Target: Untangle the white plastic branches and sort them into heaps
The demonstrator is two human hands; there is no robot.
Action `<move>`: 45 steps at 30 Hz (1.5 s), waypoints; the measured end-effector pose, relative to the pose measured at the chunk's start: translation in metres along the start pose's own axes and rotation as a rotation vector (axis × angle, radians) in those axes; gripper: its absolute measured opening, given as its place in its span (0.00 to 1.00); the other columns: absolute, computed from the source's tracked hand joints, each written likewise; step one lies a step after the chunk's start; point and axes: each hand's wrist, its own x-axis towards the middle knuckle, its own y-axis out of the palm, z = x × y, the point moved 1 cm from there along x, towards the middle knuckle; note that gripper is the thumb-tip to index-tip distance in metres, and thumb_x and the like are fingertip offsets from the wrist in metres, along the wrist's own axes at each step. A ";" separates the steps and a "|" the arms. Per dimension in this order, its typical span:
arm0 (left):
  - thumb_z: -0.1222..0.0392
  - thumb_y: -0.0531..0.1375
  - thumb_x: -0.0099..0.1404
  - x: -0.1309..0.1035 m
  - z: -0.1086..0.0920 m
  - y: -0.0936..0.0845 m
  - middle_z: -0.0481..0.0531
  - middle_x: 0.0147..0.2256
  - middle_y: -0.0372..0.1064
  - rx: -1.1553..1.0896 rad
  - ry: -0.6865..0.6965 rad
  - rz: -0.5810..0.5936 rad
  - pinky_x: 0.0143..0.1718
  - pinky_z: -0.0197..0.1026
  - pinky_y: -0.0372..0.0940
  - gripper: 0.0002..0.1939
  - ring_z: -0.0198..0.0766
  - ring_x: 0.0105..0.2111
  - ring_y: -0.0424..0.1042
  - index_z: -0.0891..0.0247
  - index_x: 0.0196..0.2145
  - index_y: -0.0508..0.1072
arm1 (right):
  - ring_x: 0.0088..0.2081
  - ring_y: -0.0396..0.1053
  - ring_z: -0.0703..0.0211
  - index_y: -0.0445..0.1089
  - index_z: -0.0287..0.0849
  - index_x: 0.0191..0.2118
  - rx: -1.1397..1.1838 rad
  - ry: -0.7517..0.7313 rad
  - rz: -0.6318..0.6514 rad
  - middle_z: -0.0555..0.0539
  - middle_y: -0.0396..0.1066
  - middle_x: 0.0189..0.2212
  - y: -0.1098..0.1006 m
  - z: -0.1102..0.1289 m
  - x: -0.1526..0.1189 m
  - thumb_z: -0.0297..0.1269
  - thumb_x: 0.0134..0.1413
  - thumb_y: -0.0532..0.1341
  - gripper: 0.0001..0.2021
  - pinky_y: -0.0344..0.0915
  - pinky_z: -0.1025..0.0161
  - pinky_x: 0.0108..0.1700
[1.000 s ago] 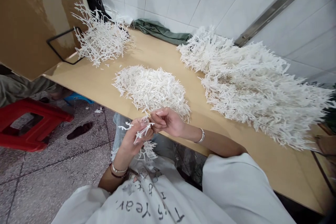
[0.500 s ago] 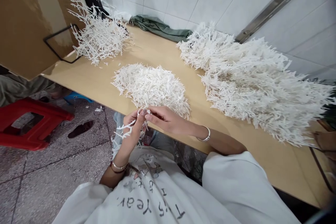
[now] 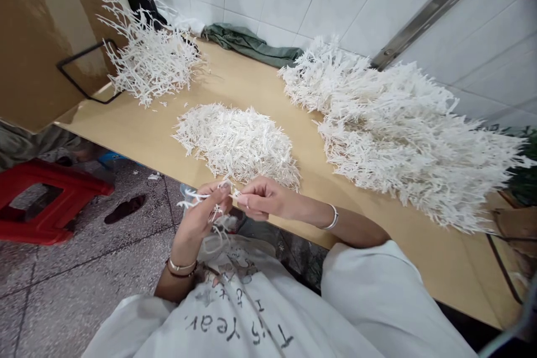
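My left hand (image 3: pixel 206 210) is closed around a white branching plastic sprig (image 3: pixel 191 198), whose forked tips stick out to the left. My right hand (image 3: pixel 264 198) pinches the sprig's other end between thumb and fingertips. Both hands are held close together at the front edge of the table, above my lap. Just beyond them lies a low heap of small white pieces (image 3: pixel 239 140). Thin white strands (image 3: pixel 220 235) hang below my left hand. Fingers partly cover the joint of the pieces, so its detail is hidden.
A large pile of white bushy sprigs (image 3: pixel 403 134) covers the table's right side. A looser pile of branched stems (image 3: pixel 151 61) lies back left, beside a cardboard box (image 3: pixel 46 39). Green cloth (image 3: pixel 251 47) rests along the tiled wall. A red stool (image 3: pixel 50 198) stands on the floor at left.
My hands have moved slightly apart and a little lower, with a stretch of sprig now showing between them. The view has shifted slightly. The heaps look the same.
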 end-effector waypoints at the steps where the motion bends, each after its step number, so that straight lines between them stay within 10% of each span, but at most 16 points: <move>1: 0.45 0.66 0.54 0.002 0.003 0.003 0.40 0.09 0.45 -0.074 -0.049 0.053 0.13 0.32 0.41 0.26 0.25 0.10 0.44 0.64 0.13 0.59 | 0.14 0.41 0.75 0.50 0.42 0.18 0.153 -0.005 0.038 0.60 0.42 0.15 0.003 -0.002 -0.001 0.44 0.59 0.58 0.23 0.41 0.70 0.18; 6: 0.39 0.58 0.56 0.007 0.029 0.018 0.39 0.05 0.27 -0.237 -0.118 0.091 0.07 0.33 0.34 0.34 0.25 0.06 0.32 0.60 0.08 0.44 | 0.12 0.39 0.77 0.48 0.41 0.17 0.569 -0.061 0.073 0.61 0.43 0.13 0.015 -0.007 -0.005 0.39 0.61 0.56 0.24 0.37 0.74 0.13; 13: 0.34 0.57 0.55 0.006 0.037 0.029 0.37 0.05 0.18 -0.414 -0.061 -0.047 0.07 0.34 0.25 0.38 0.23 0.07 0.23 0.61 0.09 0.39 | 0.11 0.37 0.77 0.48 0.42 0.15 0.590 -0.016 0.142 0.60 0.42 0.10 0.010 0.002 -0.007 0.45 0.58 0.58 0.26 0.40 0.74 0.12; 17: 0.36 0.58 0.57 0.009 0.023 0.028 0.35 0.08 0.13 -0.523 0.040 -0.130 0.09 0.33 0.24 0.37 0.21 0.10 0.17 0.63 0.12 0.41 | 0.12 0.41 0.75 0.48 0.43 0.13 0.236 -0.246 0.056 0.58 0.43 0.10 0.009 0.020 -0.020 0.49 0.59 0.54 0.28 0.43 0.71 0.14; 21: 0.49 0.60 0.61 0.012 0.006 0.027 0.37 0.07 0.27 -0.628 0.069 0.091 0.09 0.29 0.36 0.30 0.24 0.09 0.28 0.63 0.12 0.49 | 0.16 0.44 0.71 0.47 0.43 0.15 -0.591 -0.457 -0.287 0.57 0.44 0.13 -0.011 0.039 -0.023 0.44 0.61 0.52 0.25 0.47 0.67 0.20; 27: 0.48 0.61 0.63 0.007 -0.003 0.029 0.40 0.15 0.48 -0.510 0.026 0.092 0.16 0.28 0.51 0.16 0.25 0.13 0.40 0.63 0.26 0.67 | 0.22 0.51 0.68 0.54 0.40 0.20 -1.368 -0.143 -0.753 0.54 0.51 0.19 -0.076 0.034 -0.004 0.40 0.62 0.53 0.19 0.47 0.65 0.28; 37: 0.44 0.64 0.58 0.001 -0.004 0.026 0.43 0.25 0.57 -0.411 0.037 -0.100 0.18 0.28 0.52 0.19 0.24 0.19 0.53 0.64 0.31 0.68 | 0.22 0.52 0.65 0.57 0.41 0.21 -1.627 0.104 -0.989 0.51 0.58 0.20 -0.093 0.021 0.001 0.48 0.61 0.53 0.21 0.46 0.63 0.27; 45: 0.50 0.65 0.59 0.000 0.001 0.027 0.43 0.23 0.55 -0.356 0.062 -0.230 0.20 0.28 0.53 0.15 0.26 0.20 0.52 0.63 0.29 0.66 | 0.36 0.66 0.54 0.68 0.41 0.34 -1.588 -0.388 -0.993 0.42 0.70 0.34 -0.068 0.017 0.004 0.39 0.63 0.52 0.11 0.59 0.55 0.41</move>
